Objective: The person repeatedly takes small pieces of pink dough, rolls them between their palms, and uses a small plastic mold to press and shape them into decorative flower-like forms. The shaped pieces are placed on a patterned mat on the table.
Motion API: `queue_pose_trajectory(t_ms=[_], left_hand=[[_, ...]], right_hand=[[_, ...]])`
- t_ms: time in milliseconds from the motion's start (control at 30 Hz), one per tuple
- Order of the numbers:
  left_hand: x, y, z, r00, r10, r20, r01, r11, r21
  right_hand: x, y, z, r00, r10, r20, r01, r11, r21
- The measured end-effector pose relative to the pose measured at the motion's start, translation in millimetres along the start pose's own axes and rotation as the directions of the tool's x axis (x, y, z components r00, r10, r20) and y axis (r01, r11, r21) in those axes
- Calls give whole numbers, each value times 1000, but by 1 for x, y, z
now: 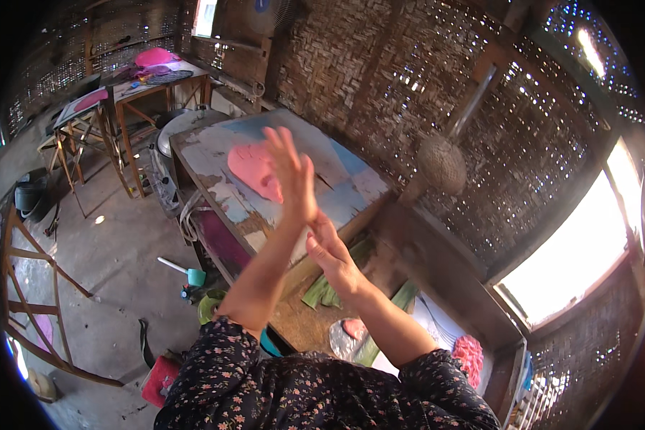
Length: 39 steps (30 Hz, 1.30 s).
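Observation:
My left hand (294, 183) is raised above the worn tabletop (225, 201), palm turned to the side. Its fingers are stretched out and slightly blurred, with nothing held in them. My right hand (335, 259) meets it at the heel of the palm, thumb apart from the fingers; the fingertips are partly hidden by the left wrist. A flat, smooth pink mass like dough (249, 166) lies on the table just behind the left hand. Closer to me, strips of green leaf (322, 294) lie beside a clear plastic bag (342, 338) and a small pink lump (354, 328).
A woven bamboo wall (365, 64) stands behind the table, with a round woven long-handled utensil (441, 163) against it. Left are another table (157, 77) with pink material, a large metal pot (175, 132), a wooden frame (32, 309) and a turquoise dipper (195, 276) on the floor.

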State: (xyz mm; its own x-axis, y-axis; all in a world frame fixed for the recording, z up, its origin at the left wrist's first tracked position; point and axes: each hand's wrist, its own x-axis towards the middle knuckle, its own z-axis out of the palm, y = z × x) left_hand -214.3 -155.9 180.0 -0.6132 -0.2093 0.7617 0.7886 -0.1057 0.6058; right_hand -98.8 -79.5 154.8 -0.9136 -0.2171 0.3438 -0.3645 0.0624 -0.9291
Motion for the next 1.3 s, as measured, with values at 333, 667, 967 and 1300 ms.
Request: queue_pose_trajectory(t_ms=[333, 667, 967, 1300], left_hand=[[53, -163, -55, 786, -471, 401, -9, 639, 769], [50, -193, -47, 902, -62, 427, -290, 645, 707], [48, -172, -42, 905, -53, 422, -342, 500, 796], [5, -27, 12, 708, -206, 675, 473, 848, -238]], right_hand=[[173, 88, -55, 991, 103, 88, 34, 442, -897], [157, 97, -29, 994, 18, -108, -106, 415, -904], [69, 51, -30, 981, 78, -180, -162, 838, -522], [-87, -22, -66, 859, 73, -506, 66, 966, 252]])
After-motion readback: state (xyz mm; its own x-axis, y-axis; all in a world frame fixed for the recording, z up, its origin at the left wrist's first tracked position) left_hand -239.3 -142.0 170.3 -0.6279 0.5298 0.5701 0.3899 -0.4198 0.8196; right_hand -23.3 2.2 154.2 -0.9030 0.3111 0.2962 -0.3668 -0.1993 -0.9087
